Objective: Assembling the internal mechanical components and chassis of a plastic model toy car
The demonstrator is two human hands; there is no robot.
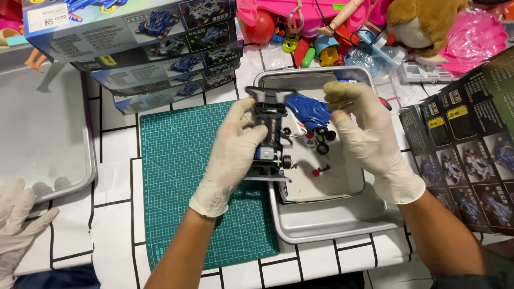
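**Toy car chassis held over the tray's edge**

The left hand (235,155), in a pale glove, has its grip closed around a black toy car chassis (269,140), fingers wrapped over its left side and thumb lying along the top. The chassis stands lengthwise away from the person, its far end jutting past the fingertips and its near end level with the heel of the hand. It hangs above the left rim of a metal tray (326,222), where the tray meets a green cutting mat (182,176).

The right hand (364,136), also gloved, reaches in from the right, its fingers curled just beside the chassis's far end. Whether its grip pinches some small part I cannot tell. Under that hand, inside the tray, lie a blue car body shell (308,109), a few loose black wheels (323,140) and a small red part (316,172).

On the desk to the left lies a stack of model-kit boxes (155,48); flattened dark boxes (466,144) lie on the right. Another person's gloved hand (16,225) shows at the lower left edge, beside a second tray (43,134).
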